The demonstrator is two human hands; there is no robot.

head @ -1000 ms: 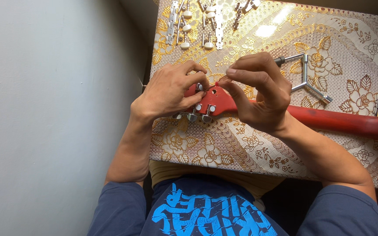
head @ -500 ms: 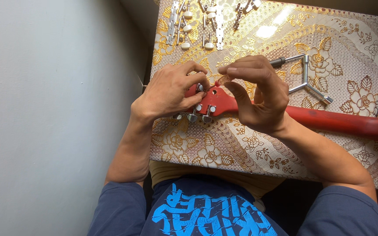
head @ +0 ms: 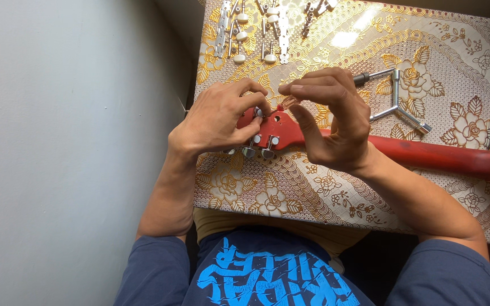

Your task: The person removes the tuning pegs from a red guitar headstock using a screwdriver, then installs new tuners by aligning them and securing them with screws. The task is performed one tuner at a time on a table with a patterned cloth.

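Head view, looking down at the desk (head: 370, 51), covered in a gold floral cloth.

Red guitar headstock (head: 270, 127) at frame centre; neck (head: 426, 154) runs to the right edge, resting on the cloth. Chrome tuning pegs (head: 259, 152) project from the headstock's lower edge.

Left hand (head: 216, 122): curled around the headstock's left end, fingertips pressed on a peg at the top edge. Right hand (head: 330, 119): thumb and forefinger pinched together just above the headstock on something small and thin; too small to identify.

Surroundings: loose tuner strips (head: 253, 28) with white knobs at upper centre; a three-armed metal wrench (head: 395, 105) just right of the right hand.

Risks, as judged:
- Pinched part is tiny; a slipped grip would drop it onto the busy patterned cloth, where it would be hard to spot.
- Headstock sits near the desk's front edge, steadied only by the left hand; a hard push could shift the neck.
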